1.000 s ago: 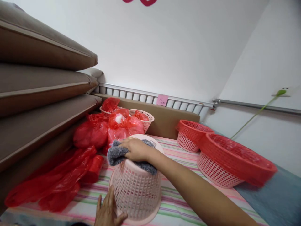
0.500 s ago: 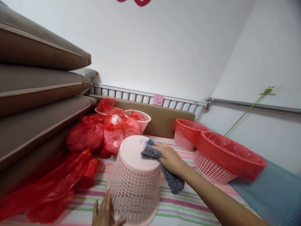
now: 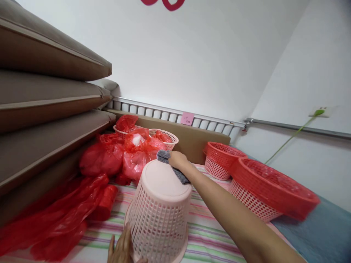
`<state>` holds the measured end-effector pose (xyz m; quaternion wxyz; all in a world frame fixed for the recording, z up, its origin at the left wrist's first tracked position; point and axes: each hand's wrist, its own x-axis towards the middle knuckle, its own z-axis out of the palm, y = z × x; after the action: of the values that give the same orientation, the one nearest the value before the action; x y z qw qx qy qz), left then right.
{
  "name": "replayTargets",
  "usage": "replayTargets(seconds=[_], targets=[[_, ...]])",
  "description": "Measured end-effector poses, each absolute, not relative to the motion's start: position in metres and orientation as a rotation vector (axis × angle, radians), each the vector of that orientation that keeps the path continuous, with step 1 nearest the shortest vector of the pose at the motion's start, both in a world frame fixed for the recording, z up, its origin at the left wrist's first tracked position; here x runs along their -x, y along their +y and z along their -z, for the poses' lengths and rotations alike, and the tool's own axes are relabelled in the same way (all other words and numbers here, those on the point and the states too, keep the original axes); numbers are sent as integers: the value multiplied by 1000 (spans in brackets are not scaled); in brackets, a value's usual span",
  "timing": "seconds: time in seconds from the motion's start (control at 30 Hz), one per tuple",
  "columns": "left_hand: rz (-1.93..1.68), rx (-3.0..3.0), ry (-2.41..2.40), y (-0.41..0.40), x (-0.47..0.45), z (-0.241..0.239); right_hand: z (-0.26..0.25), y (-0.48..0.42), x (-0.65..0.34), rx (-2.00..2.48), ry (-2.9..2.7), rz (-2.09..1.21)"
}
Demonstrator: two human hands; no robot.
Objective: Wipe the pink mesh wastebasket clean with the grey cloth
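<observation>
A pale pink plastic basket (image 3: 161, 215) with perforated sides stands upside down on a striped sheet (image 3: 214, 233), its round base facing up. My right hand (image 3: 179, 160) is closed on a dark grey cloth (image 3: 163, 156) at the far edge of that base, and part of the cloth trails down over the base's right side. Low on the basket's left side rests my left hand (image 3: 120, 246), fingers spread against the rim; its lower part is cut off by the picture's bottom edge.
Tied red plastic bags (image 3: 102, 157) and a white mesh basket (image 3: 164, 137) stand behind. Loose red plastic (image 3: 60, 219) lies left, beside stacked brown cushions (image 3: 55, 124). Two baskets lined with red bags, one smaller (image 3: 218, 166) and one larger (image 3: 253, 199), stand right. A radiator (image 3: 156, 109) runs along the wall.
My right hand has moved the cloth away from me, from the middle right of the base to its far edge. My left hand stays at the rim. The view has shifted slightly.
</observation>
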<state>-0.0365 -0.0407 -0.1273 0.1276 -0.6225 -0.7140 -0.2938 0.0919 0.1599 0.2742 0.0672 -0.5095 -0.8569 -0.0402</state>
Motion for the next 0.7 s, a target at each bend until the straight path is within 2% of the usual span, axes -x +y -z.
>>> replayTargets(seconds=[0.3, 0.47, 0.7], targets=[[894, 1894, -2167, -40, 42, 139, -275, 84, -45, 990, -2831, 181], [922, 1897, -2310, -42, 37, 120, -268, 58, -75, 465, -2910, 94], [897, 1881, -2435, -43, 32, 95, -267, 39, -139, 306, -2929, -55]])
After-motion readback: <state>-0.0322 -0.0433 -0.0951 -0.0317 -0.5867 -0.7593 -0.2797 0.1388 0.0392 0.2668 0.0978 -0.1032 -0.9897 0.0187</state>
